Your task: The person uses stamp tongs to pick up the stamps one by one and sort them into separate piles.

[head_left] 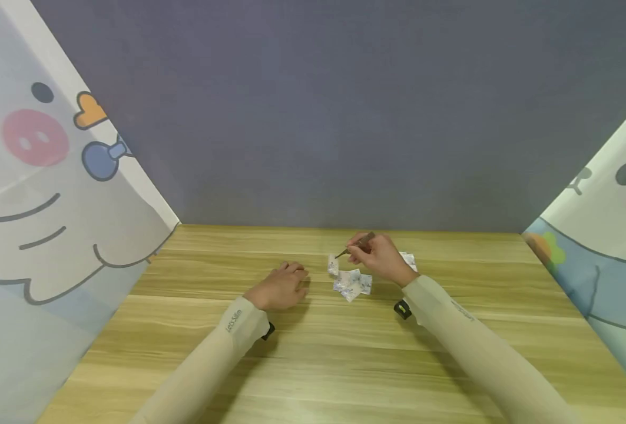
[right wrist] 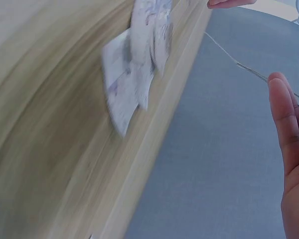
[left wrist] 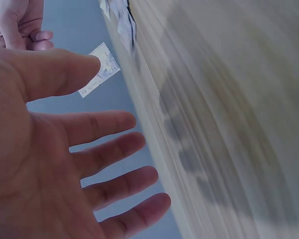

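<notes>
Over the wooden tabletop, both forearms reach inward from the lower corners, and the two hands are well apart. The right hand, reaching up and to the left, pinches tweezers that slant down leftward from its fingers. At their tips is a small stamp-like slip, between the two hands and nearer the right one. Seen from the left wrist, the slip has a toothed edge and is raised off the tabletop, against the grey wall. The left hand is empty, back up and pointing right, its fingers spread and the thumb apart from them; whether it touches the wood I cannot tell. Just below the raised slip lies a loose pile of similar slips, overlapping one another. More papers show beside the right wrist. Pale sleeves cover both arms.
</notes>
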Available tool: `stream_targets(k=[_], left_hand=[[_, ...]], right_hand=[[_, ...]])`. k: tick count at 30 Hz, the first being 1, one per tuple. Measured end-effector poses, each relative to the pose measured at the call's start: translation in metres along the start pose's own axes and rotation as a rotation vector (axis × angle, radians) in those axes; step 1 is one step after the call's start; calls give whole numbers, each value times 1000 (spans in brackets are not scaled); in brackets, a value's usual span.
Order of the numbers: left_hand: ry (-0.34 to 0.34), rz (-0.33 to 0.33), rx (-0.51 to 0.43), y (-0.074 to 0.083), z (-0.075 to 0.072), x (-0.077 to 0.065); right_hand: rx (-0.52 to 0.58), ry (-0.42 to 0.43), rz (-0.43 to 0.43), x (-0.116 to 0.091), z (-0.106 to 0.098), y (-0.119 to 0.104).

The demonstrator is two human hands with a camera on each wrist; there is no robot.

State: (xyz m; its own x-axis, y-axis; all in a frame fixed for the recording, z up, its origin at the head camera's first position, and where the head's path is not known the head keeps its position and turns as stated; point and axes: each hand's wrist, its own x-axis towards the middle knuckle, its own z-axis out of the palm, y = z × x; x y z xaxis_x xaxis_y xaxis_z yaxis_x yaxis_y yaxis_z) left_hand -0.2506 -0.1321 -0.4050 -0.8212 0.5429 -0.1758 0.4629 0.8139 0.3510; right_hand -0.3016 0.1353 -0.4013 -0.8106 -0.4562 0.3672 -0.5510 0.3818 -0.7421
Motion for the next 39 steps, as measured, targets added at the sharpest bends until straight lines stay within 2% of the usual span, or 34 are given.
stream_targets(k=[4,8,21,30,35,39], left_hand=[[8,-31,-1,-8,0,-4],[16,-52,1,-15,-2,-8],[24,-45,8,-19,-4,-11],[23,-48,3,-18,-4,-9],[27,-49,3,-16,-4,-9],[25,-16,24,-13,-2,-7]], right_hand=[[-2,-18,29,11,9,2],[53,-40,52,25,19,2],[150,-126,123,54,51,6],[143,-157,204,59,63,10],[129,-140,212,57,61,9],[152,-110,204,53,54,7]])
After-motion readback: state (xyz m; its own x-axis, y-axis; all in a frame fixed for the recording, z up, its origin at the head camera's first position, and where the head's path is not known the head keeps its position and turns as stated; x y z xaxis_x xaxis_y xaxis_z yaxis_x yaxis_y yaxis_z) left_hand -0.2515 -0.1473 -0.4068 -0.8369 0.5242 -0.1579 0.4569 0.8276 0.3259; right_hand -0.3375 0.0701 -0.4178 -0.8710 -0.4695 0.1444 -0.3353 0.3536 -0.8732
